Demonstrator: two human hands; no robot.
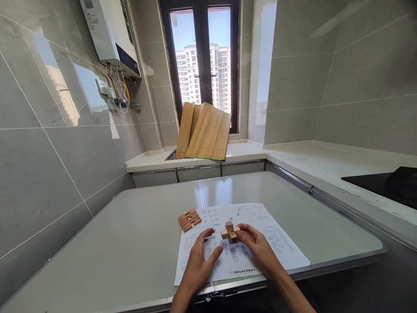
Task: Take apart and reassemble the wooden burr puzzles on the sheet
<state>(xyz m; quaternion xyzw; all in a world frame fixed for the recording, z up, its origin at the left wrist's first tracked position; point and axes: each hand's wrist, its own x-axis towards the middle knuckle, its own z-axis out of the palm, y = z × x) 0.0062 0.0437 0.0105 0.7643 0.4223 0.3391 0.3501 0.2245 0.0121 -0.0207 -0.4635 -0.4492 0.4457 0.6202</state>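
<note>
A small light-wood block puzzle (230,233), cross-shaped with interlocked pieces, is gripped at its right arm by the fingers of my right hand (259,248). Just left of it, my left hand (200,261) is held open with thumb and fingers apart and nothing between them. Under both hands lies a white printed sheet (241,261) with rows of small diagrams. Several flat reddish-brown notched wood pieces (189,220) sit side by side at the sheet's upper left corner.
A pale folding table (143,243) carries everything. Beyond it, folded bamboo mats (208,132) lean on a white counter (247,149) below the window. A black object (402,184) rests on the right counter.
</note>
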